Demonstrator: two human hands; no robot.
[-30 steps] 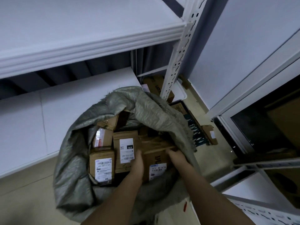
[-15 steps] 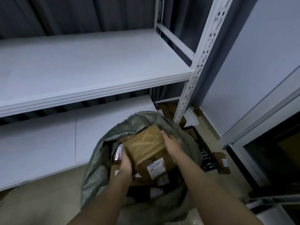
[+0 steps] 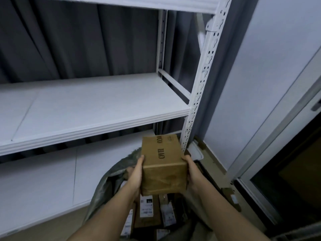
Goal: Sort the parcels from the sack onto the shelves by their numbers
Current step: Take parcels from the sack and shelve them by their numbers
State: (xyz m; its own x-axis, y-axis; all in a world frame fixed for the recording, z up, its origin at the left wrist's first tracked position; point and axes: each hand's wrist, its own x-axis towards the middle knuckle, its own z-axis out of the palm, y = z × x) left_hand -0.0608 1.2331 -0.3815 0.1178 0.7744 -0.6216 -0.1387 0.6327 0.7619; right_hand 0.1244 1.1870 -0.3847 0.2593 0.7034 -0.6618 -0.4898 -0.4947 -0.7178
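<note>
- Parcel (image 3: pixel 163 164), brown cardboard box with dark print on its top face and clear tape across the near face, held in the air above the sack, in front of the lower shelf
- Left hand (image 3: pixel 136 174) grips the box's left side, fingers curled onto the top edge, palm against the side
- Right hand (image 3: pixel 192 171) grips the right side, thumb on the top corner; other fingers hidden behind the box
- Both forearms reach up from the bottom edge of the view
- Sack (image 3: pixel 107 186), grey-green woven, mouth open directly below the box; several smaller parcels (image 3: pixel 147 211) with white labels lie inside
- Label numbers too blurred to read
- Middle shelf (image 3: pixel 90 108), white, just above and behind the box; lower shelf (image 3: pixel 43 185) left of the sack
- White perforated upright (image 3: pixel 202 80) to the right; dark curtain (image 3: pixel 78 42) behind the rack
</note>
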